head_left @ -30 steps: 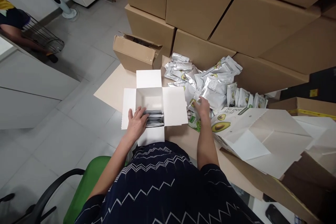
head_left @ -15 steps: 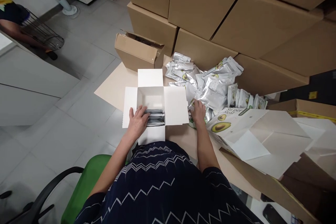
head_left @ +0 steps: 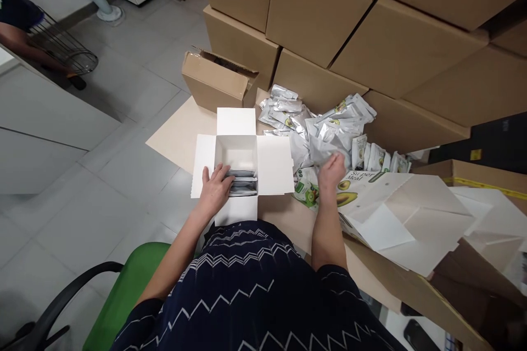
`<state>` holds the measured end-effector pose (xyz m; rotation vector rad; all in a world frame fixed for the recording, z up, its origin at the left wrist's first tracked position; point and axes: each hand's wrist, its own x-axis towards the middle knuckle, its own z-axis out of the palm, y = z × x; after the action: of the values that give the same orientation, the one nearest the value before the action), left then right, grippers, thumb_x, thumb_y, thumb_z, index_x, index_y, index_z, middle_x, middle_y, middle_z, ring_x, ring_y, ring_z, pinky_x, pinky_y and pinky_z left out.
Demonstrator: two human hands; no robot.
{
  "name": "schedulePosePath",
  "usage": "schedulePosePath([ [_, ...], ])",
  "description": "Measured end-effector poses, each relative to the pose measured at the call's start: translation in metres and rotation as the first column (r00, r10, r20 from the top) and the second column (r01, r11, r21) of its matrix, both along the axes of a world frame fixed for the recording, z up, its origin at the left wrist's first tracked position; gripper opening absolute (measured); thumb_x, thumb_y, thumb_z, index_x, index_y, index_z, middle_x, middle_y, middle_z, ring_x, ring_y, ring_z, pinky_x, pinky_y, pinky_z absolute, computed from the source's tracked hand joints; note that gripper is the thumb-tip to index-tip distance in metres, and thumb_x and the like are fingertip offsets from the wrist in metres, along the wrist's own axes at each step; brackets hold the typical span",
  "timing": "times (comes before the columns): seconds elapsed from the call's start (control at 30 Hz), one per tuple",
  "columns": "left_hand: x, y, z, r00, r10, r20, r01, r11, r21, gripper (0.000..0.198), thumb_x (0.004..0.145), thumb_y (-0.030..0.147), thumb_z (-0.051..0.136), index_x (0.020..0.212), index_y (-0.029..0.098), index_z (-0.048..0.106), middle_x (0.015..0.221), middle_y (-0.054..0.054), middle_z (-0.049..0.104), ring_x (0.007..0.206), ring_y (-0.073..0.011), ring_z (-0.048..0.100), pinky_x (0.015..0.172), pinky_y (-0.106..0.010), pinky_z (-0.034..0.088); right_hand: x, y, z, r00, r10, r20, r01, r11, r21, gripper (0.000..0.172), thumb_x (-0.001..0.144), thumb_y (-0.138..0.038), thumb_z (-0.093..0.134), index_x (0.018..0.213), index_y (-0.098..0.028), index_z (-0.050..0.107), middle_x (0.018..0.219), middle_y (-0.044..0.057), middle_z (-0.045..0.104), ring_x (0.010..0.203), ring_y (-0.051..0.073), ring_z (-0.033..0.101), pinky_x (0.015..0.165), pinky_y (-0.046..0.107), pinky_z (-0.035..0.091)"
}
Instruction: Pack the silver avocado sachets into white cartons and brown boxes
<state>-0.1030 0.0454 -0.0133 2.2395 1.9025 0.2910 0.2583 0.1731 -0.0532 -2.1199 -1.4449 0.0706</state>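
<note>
Below, a beige worktop [head_left: 177,137] meets grey floor tiles [head_left: 123,82]; left hand [head_left: 216,189] rests unclenched on boxed pouches [head_left: 244,184], right hand [head_left: 331,167] unclear.

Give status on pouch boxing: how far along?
Early. Done: a few pouches stand at the near end of the white box, left hand pressed against them. In hand: right hand at the loose pile. Left: most of the box is empty; the pile is big.

Left hand [head_left: 214,191] on white box [head_left: 272,164] (flaps open), right hand [head_left: 331,169] at silver pouches [head_left: 325,129]
</note>
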Motion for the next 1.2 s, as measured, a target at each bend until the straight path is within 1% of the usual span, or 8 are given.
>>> schedulePosePath([
  [0.2,0.000,-0.001,0.000,1.000,-0.003,0.016,0.003,1.000,0.005,0.029,0.096,0.016,0.047,0.111,0.021,0.071,0.143,-0.016,0.058,0.140,-0.0366,0.046,0.114,-0.071,0.024,0.003,0.022,0.043,0.882,0.012,-0.472,0.146,0.944,0.297,0.052,0.102,-0.050,0.019,0.113,-0.017,0.058,0.106,0.015,0.066,0.101,0.027,0.066,0.090,0.049,0.053],
  [0.3,0.000,-0.001,-0.002,1.000,-0.007,0.013,0.007,1.000,0.029,0.029,0.096,0.016,0.046,0.111,0.021,0.071,0.143,-0.016,0.058,0.141,-0.0361,0.046,0.115,-0.071,0.023,-0.017,0.024,0.062,0.515,0.308,-0.800,0.066,0.916,0.395,0.051,0.096,-0.060,0.040,0.121,-0.019,0.059,0.115,0.011,0.068,0.108,0.023,0.067,0.096,0.045,0.055],
  [0.4,-0.001,-0.001,-0.004,1.000,-0.013,0.007,0.012,0.999,0.042,0.030,0.097,0.017,0.046,0.112,0.022,0.071,0.142,-0.015,0.059,0.140,-0.0360,0.046,0.115,-0.071,0.023,-0.047,0.022,0.080,0.209,0.405,-0.890,-0.100,0.914,0.392,0.059,0.075,-0.054,0.075,0.122,-0.022,0.062,0.118,0.007,0.070,0.111,0.022,0.067,0.099,0.043,0.055],
  [0.63,0.000,-0.001,0.000,1.000,-0.014,-0.010,0.014,0.999,0.031,0.029,0.097,0.018,0.046,0.111,0.022,0.072,0.140,-0.015,0.060,0.139,-0.0366,0.048,0.113,-0.071,0.027,-0.102,0.020,0.129,0.286,0.626,-0.725,-0.312,0.777,0.547,0.051,0.083,-0.055,0.069,0.125,-0.027,0.062,0.116,0.004,0.070,0.112,0.020,0.066,0.095,0.035,0.055],
  [0.73,0.000,-0.001,0.001,1.000,-0.007,-0.002,0.007,1.000,0.026,0.030,0.097,0.018,0.047,0.112,0.022,0.072,0.139,-0.015,0.060,0.138,-0.0370,0.048,0.113,-0.071,0.027,-0.130,0.015,0.141,0.341,0.737,-0.583,-0.690,0.618,0.378,0.038,0.091,-0.051,0.062,0.119,-0.024,0.065,0.104,0.003,0.072,0.100,0.020,0.067,0.085,0.033,0.055],
  [0.83,0.000,-0.001,0.000,1.000,-0.010,-0.002,0.010,0.999,0.031,0.030,0.096,0.018,0.047,0.112,0.023,0.072,0.139,-0.015,0.060,0.137,-0.0368,0.049,0.113,-0.071,0.026,-0.166,0.015,0.140,0.365,0.859,-0.360,-0.923,0.385,-0.016,0.026,0.098,-0.035,0.055,0.118,-0.021,0.064,0.099,0.005,0.073,0.093,0.022,0.067,0.079,0.032,0.051],
  [0.97,-0.001,-0.001,-0.002,1.000,-0.009,0.004,0.008,0.999,0.044,0.029,0.097,0.020,0.047,0.113,0.023,0.071,0.138,-0.015,0.061,0.138,-0.0354,0.048,0.114,-0.069,0.026,-0.210,0.032,0.125,0.273,0.942,-0.193,-0.904,0.183,-0.387,0.028,0.099,-0.020,0.047,0.123,-0.019,0.062,0.114,0.011,0.072,0.098,0.024,0.066,0.076,0.031,0.045],
  [1.2,-0.001,-0.001,-0.002,1.000,0.013,0.000,-0.013,0.999,0.047,0.030,0.096,0.021,0.049,0.120,0.020,0.067,0.139,-0.016,0.060,0.137,-0.0338,0.049,0.116,-0.065,0.026,-0.254,0.051,0.076,0.032,0.944,-0.329,-0.769,-0.187,-0.611,0.025,0.100,-0.021,0.049,0.118,-0.011,0.064,0.124,0.013,0.069,0.105,0.024,0.065,0.081,0.028,0.044],
])
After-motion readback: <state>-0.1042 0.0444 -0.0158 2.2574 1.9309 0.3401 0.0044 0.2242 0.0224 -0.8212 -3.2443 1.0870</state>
